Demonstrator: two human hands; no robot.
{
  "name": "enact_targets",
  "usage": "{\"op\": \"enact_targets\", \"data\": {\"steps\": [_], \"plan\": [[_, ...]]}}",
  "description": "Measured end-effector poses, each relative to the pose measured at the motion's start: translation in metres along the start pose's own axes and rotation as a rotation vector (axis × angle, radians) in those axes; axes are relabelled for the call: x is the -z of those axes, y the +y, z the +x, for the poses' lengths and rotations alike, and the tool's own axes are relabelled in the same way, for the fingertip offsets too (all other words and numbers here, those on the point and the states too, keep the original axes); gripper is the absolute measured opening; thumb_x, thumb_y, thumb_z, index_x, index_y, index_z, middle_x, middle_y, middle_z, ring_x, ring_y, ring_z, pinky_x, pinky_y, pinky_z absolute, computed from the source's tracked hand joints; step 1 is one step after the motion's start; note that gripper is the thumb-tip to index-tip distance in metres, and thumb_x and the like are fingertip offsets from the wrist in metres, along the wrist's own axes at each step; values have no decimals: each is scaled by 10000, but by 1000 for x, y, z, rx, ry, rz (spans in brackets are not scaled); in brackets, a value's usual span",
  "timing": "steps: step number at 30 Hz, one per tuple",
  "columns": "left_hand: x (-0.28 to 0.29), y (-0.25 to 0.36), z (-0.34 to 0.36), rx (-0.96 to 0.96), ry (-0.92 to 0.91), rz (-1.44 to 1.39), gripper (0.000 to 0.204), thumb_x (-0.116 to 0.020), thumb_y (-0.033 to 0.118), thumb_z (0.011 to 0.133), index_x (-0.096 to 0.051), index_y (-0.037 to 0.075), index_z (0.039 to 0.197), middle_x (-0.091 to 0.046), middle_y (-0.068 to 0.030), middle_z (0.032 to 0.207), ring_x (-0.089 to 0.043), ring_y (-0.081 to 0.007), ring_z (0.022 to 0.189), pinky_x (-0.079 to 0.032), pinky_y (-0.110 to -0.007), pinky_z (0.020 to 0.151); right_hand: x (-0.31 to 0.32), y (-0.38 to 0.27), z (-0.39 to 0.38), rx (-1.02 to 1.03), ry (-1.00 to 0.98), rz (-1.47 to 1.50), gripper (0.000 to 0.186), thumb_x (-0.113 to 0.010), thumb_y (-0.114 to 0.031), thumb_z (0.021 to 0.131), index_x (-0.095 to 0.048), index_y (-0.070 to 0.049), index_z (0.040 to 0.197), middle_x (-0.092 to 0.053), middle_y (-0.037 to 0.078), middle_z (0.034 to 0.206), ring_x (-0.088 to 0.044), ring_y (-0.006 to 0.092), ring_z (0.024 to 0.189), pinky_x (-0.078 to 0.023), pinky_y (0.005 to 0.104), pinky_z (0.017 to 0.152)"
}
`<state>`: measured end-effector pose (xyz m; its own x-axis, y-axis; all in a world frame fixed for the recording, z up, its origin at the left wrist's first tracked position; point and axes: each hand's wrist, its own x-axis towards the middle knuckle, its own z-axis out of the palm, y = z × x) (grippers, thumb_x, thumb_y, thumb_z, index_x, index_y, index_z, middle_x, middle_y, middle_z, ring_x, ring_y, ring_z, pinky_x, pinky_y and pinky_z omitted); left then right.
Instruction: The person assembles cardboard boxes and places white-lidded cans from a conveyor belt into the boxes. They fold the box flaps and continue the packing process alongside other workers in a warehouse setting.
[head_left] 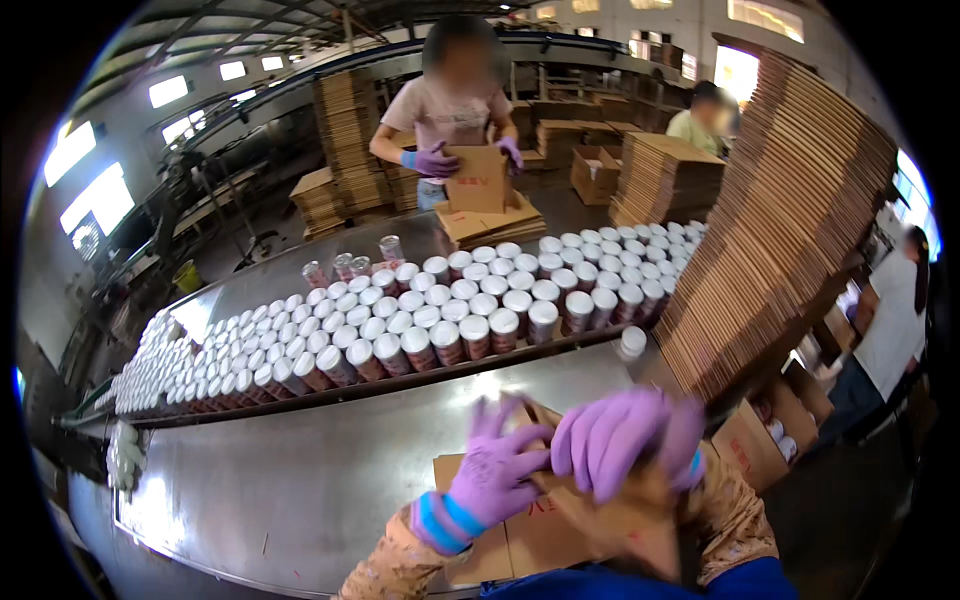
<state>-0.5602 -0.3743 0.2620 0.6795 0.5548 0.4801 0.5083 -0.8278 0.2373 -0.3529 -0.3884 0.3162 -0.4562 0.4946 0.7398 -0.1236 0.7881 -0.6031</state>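
Note:
In purple gloves with blue cuffs, both my hands are on a brown cardboard box (625, 515) in front of me, its flaps standing partly up. My left hand (497, 468) pinches the box's upper left edge, thumb raised. My right hand (622, 440) curls its fingers over the top edge; its outer part is smeared by motion. Beneath the box lies a flat cardboard piece (480, 560) on the metal table. The box's inside is mostly hidden behind my right hand.
Rows of white-lidded cans (430, 318) stand beyond the metal table (300, 480); one can (632, 342) stands apart. A tall stack of flat cartons (770, 220) leans at right, above an open carton of cans (755, 445). Across the cans, a co-worker (455, 110) holds a box (478, 180).

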Motion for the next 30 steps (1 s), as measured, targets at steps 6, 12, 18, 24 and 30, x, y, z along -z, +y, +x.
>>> {"op": "enact_targets", "data": {"steps": [6,12,18,24,30], "plan": [[23,10,-64,261,180,344,214,-715,334,636,-679,194,794,-528,-116,1114,-464,-359,1058,-316,-480,941,-4,69,-25,201,-267,-989,416,-599,-319,732,-369,-154,427,-353,23,428,-396,194,412,-302,317,434],[16,-42,-6,187,-401,-6,378,-660,444,702,-632,69,667,-567,-83,850,-534,-300,832,-427,-407,832,-30,98,-19,169,-692,-931,310,-549,-415,766,-517,-111,716,-515,82,714,-496,272,706,-407,376,659],[-49,-89,-4,268,225,307,947,-645,504,709,-184,-4,1362,-244,-204,1379,-210,-376,1280,-160,-499,1042,15,128,5,-538,-609,-858,670,-442,-569,808,-462,-52,1234,-454,186,1225,-410,326,1132,-244,477,990],[-24,-79,-37,767,16,-403,854,-622,446,776,-217,-21,1365,-354,-227,1330,-389,-336,1219,-329,-392,994,-35,77,-65,-527,-309,-1079,943,-506,-695,696,-339,-4,1315,-301,267,1342,-315,368,1250,-122,439,1074],[21,-49,-47,913,18,-555,650,-622,324,807,-365,-23,1292,-520,-215,1142,-513,-274,1094,-415,-368,907,-52,54,-151,-748,132,-56,994,-749,-493,615,-214,-70,1339,-303,262,1305,-342,382,1214,-343,420,971]]}}
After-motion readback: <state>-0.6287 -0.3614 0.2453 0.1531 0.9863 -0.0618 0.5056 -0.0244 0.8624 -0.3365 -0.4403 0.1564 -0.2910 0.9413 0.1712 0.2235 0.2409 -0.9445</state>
